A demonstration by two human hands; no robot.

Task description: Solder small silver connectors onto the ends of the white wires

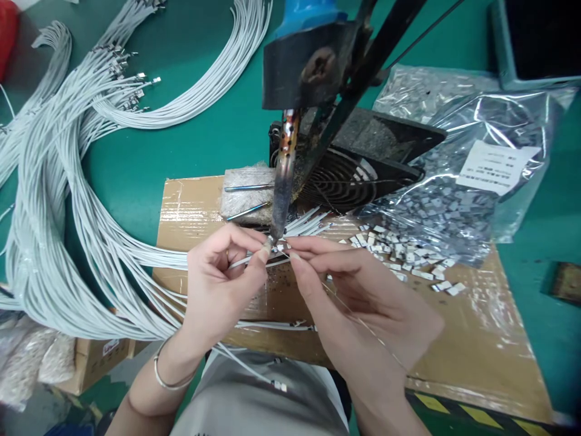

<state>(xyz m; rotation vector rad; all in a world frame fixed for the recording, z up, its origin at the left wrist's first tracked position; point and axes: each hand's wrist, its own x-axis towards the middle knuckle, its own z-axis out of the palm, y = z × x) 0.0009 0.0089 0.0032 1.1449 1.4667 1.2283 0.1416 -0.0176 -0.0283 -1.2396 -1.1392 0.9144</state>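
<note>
Under the tip of a mounted soldering iron (285,175), my left hand (227,272) pinches the end of a white cable with a small connector. My right hand (349,290) is closed on a thin solder wire (379,340), its end close to the iron's tip. Both hands' fingertips nearly meet there. More white cables (306,225) lie just behind the fingers. Loose small white connectors (408,257) are scattered to the right of my right hand on the cardboard (476,339).
Large bundles of white cables (40,242) fill the left side. A black fan (345,181) stands behind the iron. Plastic bags of connectors (454,200) lie at the right. A wrapped block (247,203) sits left of the iron. A dark-screened device (540,42) is at the back right.
</note>
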